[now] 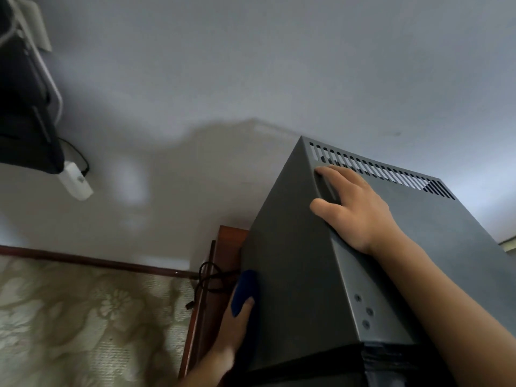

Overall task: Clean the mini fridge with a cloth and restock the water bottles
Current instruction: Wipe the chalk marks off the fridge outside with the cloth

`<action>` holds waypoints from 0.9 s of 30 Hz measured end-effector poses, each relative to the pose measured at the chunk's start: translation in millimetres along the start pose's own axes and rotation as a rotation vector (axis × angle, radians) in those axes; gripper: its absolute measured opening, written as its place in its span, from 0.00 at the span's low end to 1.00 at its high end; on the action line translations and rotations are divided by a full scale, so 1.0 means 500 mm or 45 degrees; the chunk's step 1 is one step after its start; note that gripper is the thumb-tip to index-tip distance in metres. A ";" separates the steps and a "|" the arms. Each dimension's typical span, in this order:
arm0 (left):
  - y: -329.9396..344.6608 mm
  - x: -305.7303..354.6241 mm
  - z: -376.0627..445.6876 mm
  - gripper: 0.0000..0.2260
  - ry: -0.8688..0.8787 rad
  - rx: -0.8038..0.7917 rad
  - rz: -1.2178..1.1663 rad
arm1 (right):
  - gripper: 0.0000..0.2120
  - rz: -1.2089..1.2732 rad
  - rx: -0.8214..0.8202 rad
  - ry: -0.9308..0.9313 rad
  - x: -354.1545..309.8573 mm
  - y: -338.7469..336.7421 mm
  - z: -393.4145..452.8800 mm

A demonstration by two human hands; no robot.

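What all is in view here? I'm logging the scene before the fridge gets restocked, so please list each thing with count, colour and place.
mini fridge: one, grey, right of centre, top with vent slots along its rear edge
cloth: one, dark blue, against the fridge's left side
wooden stand: one, reddish brown, beside and under the fridge's left side
cable: one, black, looped beside the stand
wall: one, white, behind everything
skirting board: one, dark brown, along the wall's foot
carpet: one, beige floral, lower left
dark object: one, black, upper left, blurred
adapter: one, white, below the dark object
left hand: one, presses the cloth to the fridge's side
right hand: one, rests on the fridge top
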State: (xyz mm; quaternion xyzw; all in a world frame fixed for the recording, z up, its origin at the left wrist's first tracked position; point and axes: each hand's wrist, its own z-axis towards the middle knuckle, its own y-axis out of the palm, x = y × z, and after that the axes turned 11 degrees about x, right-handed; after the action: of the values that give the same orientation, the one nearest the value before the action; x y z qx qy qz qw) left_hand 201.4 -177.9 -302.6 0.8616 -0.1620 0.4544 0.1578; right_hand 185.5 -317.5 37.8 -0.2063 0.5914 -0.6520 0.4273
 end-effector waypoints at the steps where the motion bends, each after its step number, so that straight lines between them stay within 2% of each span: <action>1: -0.010 -0.019 -0.026 0.22 -0.006 0.004 0.023 | 0.36 0.001 -0.005 -0.027 -0.002 -0.002 -0.004; 5: -0.042 -0.035 -0.116 0.21 0.068 -0.138 -0.037 | 0.32 -0.016 -0.109 -0.121 -0.011 -0.011 -0.022; 9: -0.050 -0.022 -0.141 0.34 0.136 -0.289 -0.227 | 0.34 -0.010 -0.181 -0.121 -0.020 -0.012 -0.031; 13: -0.025 0.022 -0.096 0.41 0.196 -0.233 -0.311 | 0.32 0.032 -0.159 -0.107 -0.028 -0.007 -0.033; 19: 0.045 0.161 0.083 0.30 0.350 -0.080 -0.238 | 0.29 0.039 -0.137 -0.164 -0.027 -0.003 -0.030; 24: 0.101 0.184 0.228 0.35 0.275 0.040 -0.261 | 0.14 0.075 -0.265 -0.382 -0.016 -0.002 -0.017; 27: 0.112 0.173 0.259 0.35 0.326 0.042 -0.257 | 0.11 0.089 -0.273 -0.603 -0.015 0.002 -0.011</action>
State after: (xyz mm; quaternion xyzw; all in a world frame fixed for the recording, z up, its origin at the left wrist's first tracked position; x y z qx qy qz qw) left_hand 318.8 -294.1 -293.3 0.8109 -0.0458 0.5450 0.2079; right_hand 185.6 -308.2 37.3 -0.3767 0.5474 -0.5041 0.5516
